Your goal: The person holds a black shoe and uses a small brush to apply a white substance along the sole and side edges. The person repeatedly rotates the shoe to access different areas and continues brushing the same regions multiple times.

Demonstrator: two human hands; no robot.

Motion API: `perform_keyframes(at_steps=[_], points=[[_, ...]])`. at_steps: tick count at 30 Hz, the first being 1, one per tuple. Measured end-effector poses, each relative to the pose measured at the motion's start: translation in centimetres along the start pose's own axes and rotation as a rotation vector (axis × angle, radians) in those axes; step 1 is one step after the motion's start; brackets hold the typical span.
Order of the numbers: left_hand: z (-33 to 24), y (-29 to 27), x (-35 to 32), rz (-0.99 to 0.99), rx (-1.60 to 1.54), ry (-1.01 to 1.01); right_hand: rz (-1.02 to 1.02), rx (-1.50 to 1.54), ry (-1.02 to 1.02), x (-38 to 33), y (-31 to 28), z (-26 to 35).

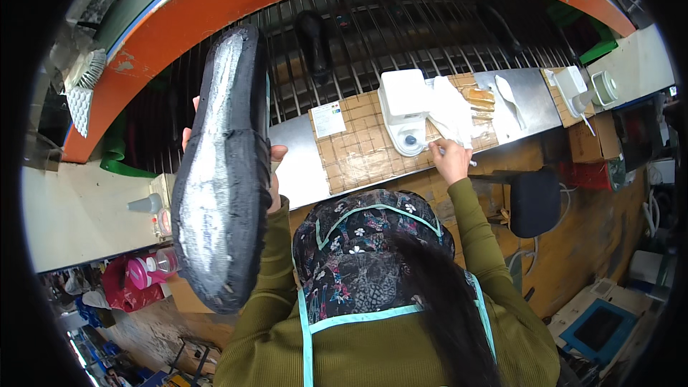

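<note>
My left hand holds up a black shoe upper, its long bottom turned toward the view and showing a shiny silvery-white middle strip. Fingertips show at its left side and the thumb at its right; the rest of the hand is hidden behind it. My right hand is closed at the front of a white plastic dispenser with a round, blue-centred opening. A thin white stick pokes out by that hand; its other end is hard to make out. Close by lies a crumpled white cloth.
Taped cardboard covers part of the metal ledge. Amber blocks and a white scraper-like tool lie right of the cloth. Behind runs a rack of metal rods with dark shoes on it, under an orange frame.
</note>
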State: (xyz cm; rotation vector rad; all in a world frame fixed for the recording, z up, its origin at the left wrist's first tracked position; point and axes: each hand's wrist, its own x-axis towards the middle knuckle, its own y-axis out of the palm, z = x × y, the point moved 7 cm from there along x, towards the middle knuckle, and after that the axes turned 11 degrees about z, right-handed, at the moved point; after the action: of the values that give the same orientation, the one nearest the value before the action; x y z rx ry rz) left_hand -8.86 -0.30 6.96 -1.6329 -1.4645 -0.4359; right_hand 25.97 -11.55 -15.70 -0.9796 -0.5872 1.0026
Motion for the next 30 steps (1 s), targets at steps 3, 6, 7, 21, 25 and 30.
perform_keyframes(at_steps=[3,6,7,21,25,30], points=[[3.5,2.6,0.0,0.232,-1.091,-0.201,0.199,0.309,0.191,0.4,2.8,-5.0],[4.2,4.5,-1.0,0.222,-1.287,-0.209,0.448,0.911,0.394,-0.7,4.5,-5.1],[3.7,5.1,-1.4,0.172,-1.053,-0.137,0.49,1.049,0.378,-0.7,4.4,-4.2],[0.3,9.3,0.4,0.011,-0.353,0.302,-0.289,0.681,-0.678,-3.3,-18.9,19.1],[-0.7,8.5,0.5,0.021,-0.284,0.359,-0.264,0.688,-0.684,-2.3,-18.2,20.4],[-1.2,7.5,0.1,0.071,-0.297,0.32,-0.273,0.686,-0.702,-0.9,-18.3,21.7]])
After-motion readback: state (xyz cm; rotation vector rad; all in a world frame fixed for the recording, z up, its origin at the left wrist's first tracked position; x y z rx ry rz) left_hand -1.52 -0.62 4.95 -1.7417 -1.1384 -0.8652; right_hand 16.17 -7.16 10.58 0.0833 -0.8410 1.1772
